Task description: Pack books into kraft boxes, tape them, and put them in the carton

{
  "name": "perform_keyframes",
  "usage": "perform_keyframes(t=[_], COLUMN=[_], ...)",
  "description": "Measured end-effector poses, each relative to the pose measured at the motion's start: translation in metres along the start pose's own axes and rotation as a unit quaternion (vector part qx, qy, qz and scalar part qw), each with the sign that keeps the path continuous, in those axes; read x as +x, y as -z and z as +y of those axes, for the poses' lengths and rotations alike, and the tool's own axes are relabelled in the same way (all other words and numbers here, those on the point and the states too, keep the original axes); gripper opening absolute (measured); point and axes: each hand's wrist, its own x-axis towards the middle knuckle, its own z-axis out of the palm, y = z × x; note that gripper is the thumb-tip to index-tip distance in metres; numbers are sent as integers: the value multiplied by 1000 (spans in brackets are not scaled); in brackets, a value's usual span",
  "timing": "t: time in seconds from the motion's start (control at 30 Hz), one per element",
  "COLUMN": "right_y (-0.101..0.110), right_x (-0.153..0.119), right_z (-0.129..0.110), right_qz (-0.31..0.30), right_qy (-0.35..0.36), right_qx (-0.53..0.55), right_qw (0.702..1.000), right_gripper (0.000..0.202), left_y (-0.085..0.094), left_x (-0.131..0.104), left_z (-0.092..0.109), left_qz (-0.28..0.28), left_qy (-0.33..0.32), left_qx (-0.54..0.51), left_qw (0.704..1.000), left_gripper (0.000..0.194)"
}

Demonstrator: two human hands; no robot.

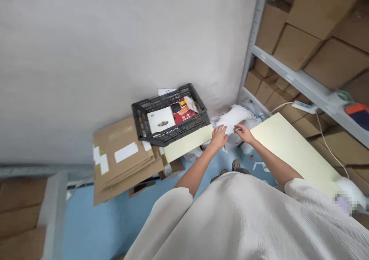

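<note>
While the left hand [220, 137] is held out with its fingers parted and loosely bent, nothing can be seen gripped in it, and it is placed just beside the near end of a pale board [184, 146]. In the right hand [243, 133], the thumb and fingers are bent toward one another; whether something small is pinched between the tips cannot be told. Just beyond both hands, a heap of crumpled white wrapping [234, 115] is seen near the wall [144, 40]; whether it is touched by any fingertip cannot be made out.

To the left of the hands, a black crate [184, 131] of open lattice is supported by the pale board. Inside it, a white item [157, 117] printed with a small coloured picture is laid next to a red packet [186, 117]. Farther left, flattened cardboard [123, 137] marked with white labels is stacked. To the right, a pale tabletop [291, 148] is flanked by grey shelving [305, 84] that is filled with cardboard boxes [301, 46], and a white power strip [304, 106] is seen just below the shelf edge. Below, the blue floor [89, 217] is strewn with scraps near the shoes [235, 164].
</note>
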Motion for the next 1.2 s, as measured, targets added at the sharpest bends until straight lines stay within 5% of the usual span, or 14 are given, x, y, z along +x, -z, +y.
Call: perform_keyframes(t=[0.27,0.57,0.9,1.2], right_y=[-45,-93,-134,-155], right_x=[94,141,206,223], right_z=[-37,-80,-132,-154], right_qz=[-138,-212,-149,-54], right_qy=[91,143,194,180], right_qx=[9,26,-21,-41], right_qw=[986,966,969,981], right_gripper=[34,36,34,33], left_y=[24,55,115,117], left_x=[-9,-15,38,88], left_z=[-44,-80,-169,-235], left_qz=[83,146,165,71], left_qy=[149,211,182,156], left_qx=[-14,-33,-36,-48], left_qw=[985,966,969,984], left_gripper=[54,52,49,46])
